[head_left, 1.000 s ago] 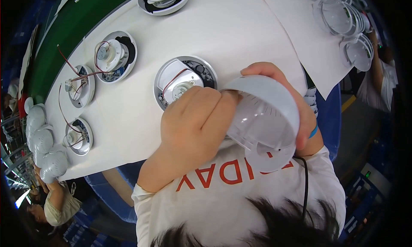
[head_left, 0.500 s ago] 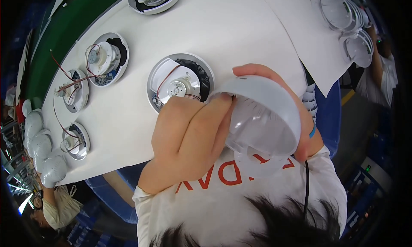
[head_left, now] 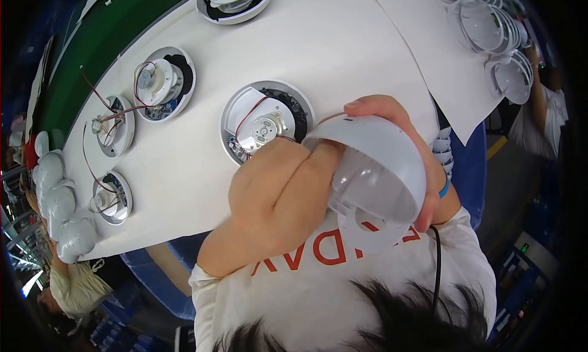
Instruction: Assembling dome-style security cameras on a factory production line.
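Note:
My right hand [head_left: 432, 168] is wrapped round the outside of a white dome-shaped plastic shell [head_left: 383, 134], whose hollow side is tilted toward me. A clear or pale lining with a tab hanging below shows inside it. My left hand [head_left: 275, 193] is closed, its fingertips reaching just inside the shell's left rim. What those fingertips pinch is hidden. Just beyond my left hand, a round white housing [head_left: 251, 101] lies on the table, holding a small motor [head_left: 265, 128], a red wire and black padding.
Similar round housings with motors and wires [head_left: 162, 82] stand on the white table [head_left: 343, 40], at left and far edge. Stacked clear and white shells [head_left: 484, 24] lie at far right. White domes [head_left: 58, 205] line the left edge. Other people work at both sides.
My left fingertips have pushed deeper inside the shell's rim. The shell has tipped slightly in my right hand. The table items appear shifted slightly right as the view moved.

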Demonstrator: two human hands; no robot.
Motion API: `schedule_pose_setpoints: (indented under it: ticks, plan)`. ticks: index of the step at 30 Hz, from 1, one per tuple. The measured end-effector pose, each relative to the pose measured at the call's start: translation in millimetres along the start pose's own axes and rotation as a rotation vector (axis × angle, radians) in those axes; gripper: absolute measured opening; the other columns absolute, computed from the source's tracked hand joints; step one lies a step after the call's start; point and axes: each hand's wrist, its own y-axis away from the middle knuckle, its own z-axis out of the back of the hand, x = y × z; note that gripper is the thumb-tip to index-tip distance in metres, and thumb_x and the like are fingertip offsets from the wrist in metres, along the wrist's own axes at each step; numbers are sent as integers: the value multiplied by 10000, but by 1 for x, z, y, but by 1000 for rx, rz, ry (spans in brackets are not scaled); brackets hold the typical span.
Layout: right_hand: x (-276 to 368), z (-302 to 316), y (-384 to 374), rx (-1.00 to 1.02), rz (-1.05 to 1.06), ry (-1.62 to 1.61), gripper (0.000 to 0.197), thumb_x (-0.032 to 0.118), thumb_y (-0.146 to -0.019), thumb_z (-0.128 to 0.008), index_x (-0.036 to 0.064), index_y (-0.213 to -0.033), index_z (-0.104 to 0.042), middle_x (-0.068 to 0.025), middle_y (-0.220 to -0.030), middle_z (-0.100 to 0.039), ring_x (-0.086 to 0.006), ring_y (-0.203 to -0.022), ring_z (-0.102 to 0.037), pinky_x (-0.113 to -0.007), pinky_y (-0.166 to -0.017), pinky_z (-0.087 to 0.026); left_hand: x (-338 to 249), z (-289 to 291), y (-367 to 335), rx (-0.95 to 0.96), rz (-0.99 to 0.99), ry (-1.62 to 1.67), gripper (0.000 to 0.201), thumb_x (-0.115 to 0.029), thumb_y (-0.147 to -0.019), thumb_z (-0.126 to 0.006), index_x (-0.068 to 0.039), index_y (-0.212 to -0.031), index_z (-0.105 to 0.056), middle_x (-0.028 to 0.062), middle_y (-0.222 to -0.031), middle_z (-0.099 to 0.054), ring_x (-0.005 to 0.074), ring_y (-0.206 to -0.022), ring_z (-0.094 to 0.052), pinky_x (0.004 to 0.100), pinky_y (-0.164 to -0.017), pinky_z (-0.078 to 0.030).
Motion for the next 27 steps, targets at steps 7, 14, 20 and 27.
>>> schedule_pose_setpoints:
  ticks: [7, 14, 20, 27]
  plan:
    - [-4, -2, 0, 29, -40, -59, 1243, 486, -357, -865, -3, -1284, -198, -141, -1217, -371, -239, -1117, -434, -325, -914, -363, -2, 3, 3, 41, 53, 20, 318, 58, -490, -579, 58, -807, -597, 60, -639, -432, 168, -491, -441, 246, -402, -354]
    - [8, -25, 9, -338, -298, -243, 1175, 396, -392, -870, 17, -1315, -249, -133, -1189, -457, -232, -1103, -470, -333, -917, -382, 14, 13, 4, 111, 54, 5, 242, 52, -566, -587, 19, -805, -602, 62, -686, -499, 187, -557, -490, 268, -477, -403]
    - [8, -15, 24, -654, -264, -91, 1267, 558, -352, -829, -12, -1317, -241, -167, -1201, -455, -269, -1126, -468, -351, -936, -382, 63, 44, 23, 17, 819, 238, 279, -60, -764, -499, 12, -1027, -559, 90, -854, -580, 183, -702, -527, 235, -642, -425]
    - [11, -2, 35, -706, -261, 57, 1205, 671, -418, -739, -38, -1291, -307, -192, -1193, -466, -282, -1113, -482, -356, -910, -417, 79, 42, 36, 362, 1153, 997, 608, -45, -730, -446, -7, -1321, -309, 111, -1120, -499, 175, -961, -516, 246, -761, -445]
